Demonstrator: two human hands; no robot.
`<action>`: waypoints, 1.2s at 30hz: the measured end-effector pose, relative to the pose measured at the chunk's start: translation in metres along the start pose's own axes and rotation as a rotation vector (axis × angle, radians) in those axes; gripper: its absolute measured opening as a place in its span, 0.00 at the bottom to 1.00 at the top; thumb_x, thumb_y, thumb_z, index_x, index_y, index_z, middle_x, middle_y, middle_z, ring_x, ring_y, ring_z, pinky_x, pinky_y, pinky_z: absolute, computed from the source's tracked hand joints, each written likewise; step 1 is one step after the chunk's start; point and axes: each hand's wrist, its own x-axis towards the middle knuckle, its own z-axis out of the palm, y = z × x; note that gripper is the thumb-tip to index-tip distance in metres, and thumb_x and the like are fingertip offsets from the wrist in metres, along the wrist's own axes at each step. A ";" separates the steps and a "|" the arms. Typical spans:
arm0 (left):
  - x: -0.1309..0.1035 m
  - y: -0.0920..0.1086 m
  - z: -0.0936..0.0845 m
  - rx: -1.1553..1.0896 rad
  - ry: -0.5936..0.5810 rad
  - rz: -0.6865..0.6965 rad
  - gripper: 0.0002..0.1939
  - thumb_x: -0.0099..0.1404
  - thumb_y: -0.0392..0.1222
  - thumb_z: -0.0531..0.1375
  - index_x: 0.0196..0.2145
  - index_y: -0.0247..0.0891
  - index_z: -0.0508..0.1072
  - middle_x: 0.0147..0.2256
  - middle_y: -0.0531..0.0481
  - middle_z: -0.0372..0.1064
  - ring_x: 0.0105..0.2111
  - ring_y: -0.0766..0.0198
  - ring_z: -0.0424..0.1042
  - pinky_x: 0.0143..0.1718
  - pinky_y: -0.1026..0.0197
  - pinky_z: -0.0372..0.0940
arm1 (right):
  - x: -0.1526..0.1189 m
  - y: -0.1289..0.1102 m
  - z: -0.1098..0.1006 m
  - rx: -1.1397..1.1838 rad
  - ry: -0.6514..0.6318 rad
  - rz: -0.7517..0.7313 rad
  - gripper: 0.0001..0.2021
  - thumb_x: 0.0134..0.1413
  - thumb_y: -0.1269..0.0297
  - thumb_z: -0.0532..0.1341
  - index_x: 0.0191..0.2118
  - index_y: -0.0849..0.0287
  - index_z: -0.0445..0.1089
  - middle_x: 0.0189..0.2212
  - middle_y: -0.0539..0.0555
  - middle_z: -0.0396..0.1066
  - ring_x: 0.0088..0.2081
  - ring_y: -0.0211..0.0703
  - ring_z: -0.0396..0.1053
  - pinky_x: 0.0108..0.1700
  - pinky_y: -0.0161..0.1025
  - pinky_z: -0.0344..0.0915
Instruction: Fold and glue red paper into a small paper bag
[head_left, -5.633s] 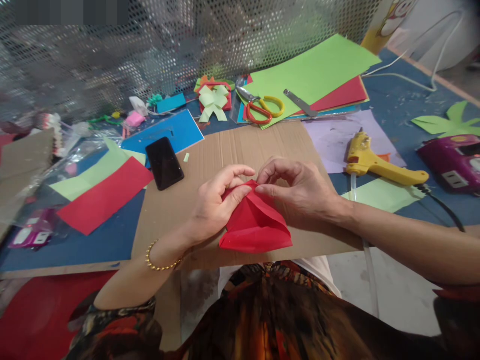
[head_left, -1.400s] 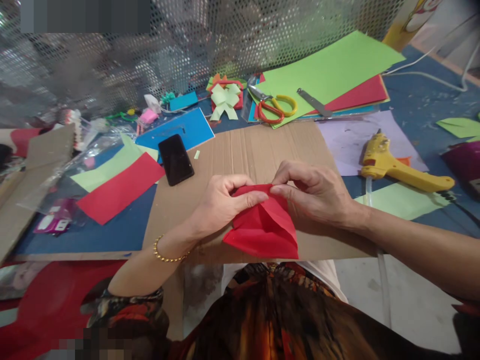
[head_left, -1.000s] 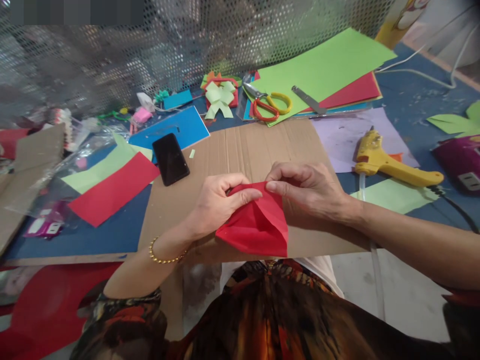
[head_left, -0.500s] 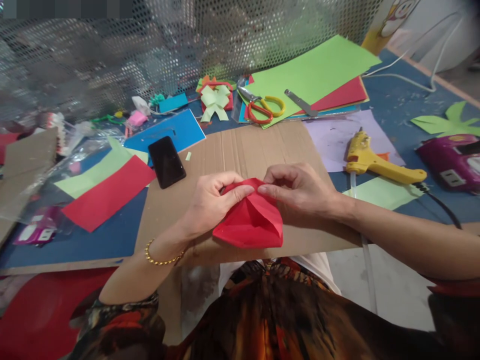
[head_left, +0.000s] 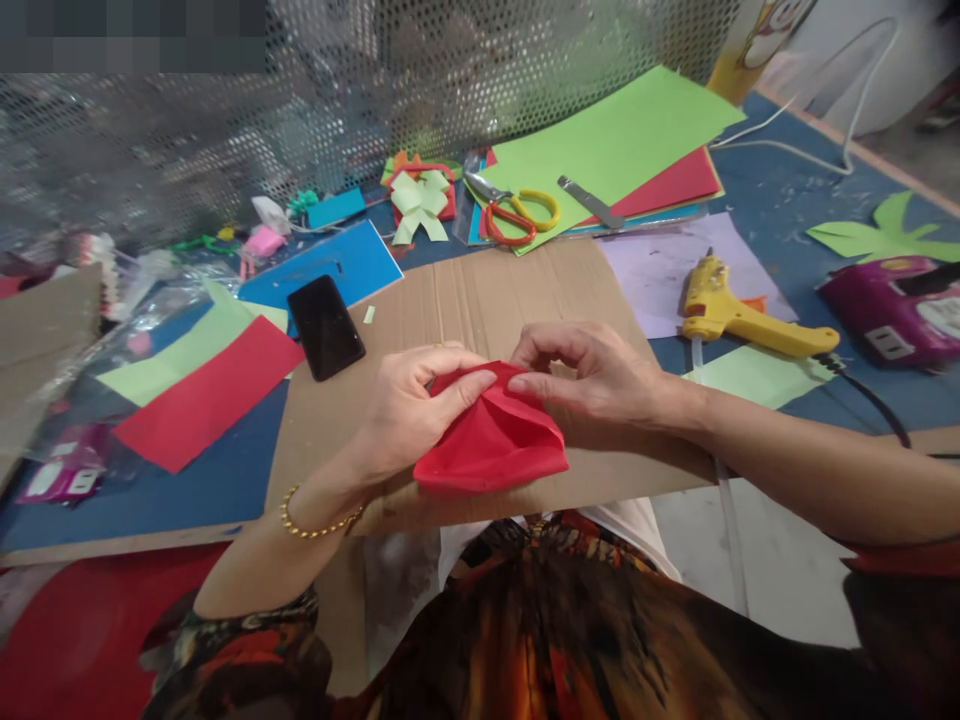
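Observation:
A folded red paper piece (head_left: 491, 445), with an open pocket facing me, is held over the brown cardboard sheet (head_left: 480, 290). My left hand (head_left: 416, 405) pinches its upper left edge between thumb and fingers. On the upper right edge, my right hand (head_left: 585, 375) grips the paper with thumb and curled fingers. Both thumbs lie close together at the top of the fold. The fingertips behind the paper are partly hidden.
A black phone (head_left: 326, 328) and red paper strip (head_left: 210, 395) lie left. Scissors (head_left: 517, 215) and green sheets (head_left: 600, 140) are at the back. A yellow glue gun (head_left: 750, 315) with its cord and a purple box (head_left: 892, 310) are on the right.
The red paper's pocket looks wider and its lower edge more rounded. Both hands keep their grip close to the same place. The whole view has shifted slightly.

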 end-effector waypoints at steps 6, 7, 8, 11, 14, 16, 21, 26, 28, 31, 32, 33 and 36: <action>-0.001 -0.002 0.003 0.044 -0.033 0.054 0.09 0.71 0.40 0.66 0.32 0.39 0.85 0.26 0.52 0.77 0.26 0.67 0.72 0.28 0.65 0.67 | 0.000 0.002 0.002 -0.161 0.057 -0.167 0.22 0.75 0.49 0.56 0.31 0.57 0.68 0.27 0.51 0.70 0.30 0.38 0.64 0.36 0.39 0.56; -0.001 -0.002 0.003 0.045 -0.040 0.043 0.09 0.70 0.40 0.66 0.32 0.39 0.84 0.26 0.52 0.77 0.26 0.67 0.72 0.28 0.66 0.67 | 0.000 0.002 0.003 -0.202 0.063 -0.183 0.21 0.75 0.52 0.55 0.30 0.56 0.67 0.26 0.51 0.68 0.30 0.38 0.62 0.35 0.39 0.55; -0.001 -0.002 0.003 0.045 -0.043 0.028 0.09 0.70 0.40 0.66 0.31 0.39 0.84 0.26 0.52 0.77 0.26 0.67 0.72 0.27 0.66 0.66 | 0.000 0.002 0.004 -0.233 0.060 -0.192 0.20 0.75 0.54 0.54 0.30 0.56 0.66 0.26 0.51 0.67 0.30 0.38 0.62 0.35 0.39 0.55; 0.001 -0.005 0.002 0.033 -0.023 0.019 0.09 0.68 0.40 0.66 0.30 0.41 0.84 0.26 0.53 0.78 0.26 0.66 0.74 0.27 0.66 0.67 | 0.005 0.002 0.001 -0.247 -0.002 -0.204 0.21 0.76 0.51 0.53 0.32 0.56 0.67 0.27 0.51 0.67 0.31 0.38 0.62 0.35 0.39 0.55; 0.003 -0.012 0.002 0.016 0.040 0.068 0.07 0.66 0.41 0.68 0.29 0.43 0.83 0.26 0.54 0.79 0.25 0.65 0.75 0.25 0.66 0.68 | 0.009 -0.005 -0.017 -0.093 -0.037 -0.178 0.31 0.72 0.35 0.52 0.28 0.56 0.66 0.25 0.50 0.66 0.29 0.37 0.62 0.34 0.39 0.59; 0.005 -0.015 0.002 0.002 0.089 0.088 0.06 0.66 0.40 0.69 0.30 0.43 0.84 0.28 0.53 0.81 0.27 0.64 0.76 0.26 0.65 0.69 | 0.006 -0.019 -0.035 0.057 0.085 -0.081 0.33 0.69 0.29 0.53 0.31 0.56 0.70 0.25 0.50 0.68 0.28 0.36 0.66 0.33 0.39 0.62; 0.006 -0.014 0.005 -0.036 0.149 0.110 0.08 0.68 0.39 0.65 0.31 0.40 0.83 0.28 0.52 0.78 0.29 0.65 0.76 0.30 0.64 0.69 | -0.018 -0.054 -0.065 -0.101 0.495 -0.122 0.22 0.68 0.40 0.64 0.32 0.53 0.75 0.28 0.51 0.74 0.29 0.35 0.69 0.34 0.42 0.64; 0.008 -0.016 0.007 -0.157 0.186 0.164 0.08 0.68 0.42 0.68 0.32 0.39 0.83 0.29 0.51 0.78 0.29 0.67 0.74 0.32 0.65 0.68 | -0.036 -0.047 -0.027 -0.571 0.398 -0.354 0.12 0.74 0.61 0.60 0.40 0.55 0.80 0.36 0.56 0.81 0.36 0.43 0.75 0.39 0.44 0.68; 0.008 -0.016 0.008 -0.183 0.179 0.180 0.08 0.68 0.45 0.69 0.33 0.39 0.84 0.29 0.51 0.79 0.29 0.67 0.75 0.32 0.65 0.68 | -0.035 -0.037 -0.007 -0.813 0.456 -0.508 0.13 0.76 0.64 0.57 0.44 0.56 0.80 0.39 0.57 0.82 0.37 0.44 0.75 0.39 0.45 0.65; 0.006 -0.016 0.010 -0.247 0.150 0.167 0.12 0.68 0.50 0.70 0.33 0.39 0.86 0.31 0.48 0.82 0.29 0.65 0.77 0.32 0.65 0.71 | -0.028 -0.026 0.011 -1.051 0.571 -0.657 0.12 0.77 0.69 0.56 0.46 0.57 0.78 0.37 0.54 0.81 0.36 0.43 0.71 0.39 0.45 0.60; 0.005 -0.016 0.010 -0.268 0.141 0.156 0.13 0.68 0.51 0.71 0.33 0.39 0.86 0.32 0.47 0.83 0.29 0.65 0.77 0.32 0.65 0.72 | -0.026 -0.025 0.014 -1.075 0.590 -0.669 0.11 0.77 0.69 0.56 0.47 0.57 0.78 0.37 0.53 0.81 0.36 0.43 0.70 0.40 0.45 0.59; 0.005 -0.016 0.010 -0.284 0.136 0.145 0.13 0.67 0.52 0.71 0.34 0.39 0.86 0.32 0.47 0.84 0.29 0.64 0.78 0.33 0.65 0.72 | -0.025 -0.024 0.015 -1.081 0.599 -0.668 0.11 0.78 0.68 0.56 0.47 0.57 0.77 0.37 0.53 0.80 0.36 0.43 0.70 0.40 0.45 0.59; 0.003 -0.013 0.011 -0.313 0.141 0.126 0.15 0.65 0.54 0.73 0.33 0.39 0.87 0.33 0.46 0.85 0.30 0.64 0.79 0.34 0.64 0.74 | -0.023 -0.025 0.017 -1.069 0.618 -0.654 0.09 0.77 0.68 0.58 0.49 0.58 0.76 0.37 0.54 0.80 0.37 0.44 0.70 0.40 0.46 0.59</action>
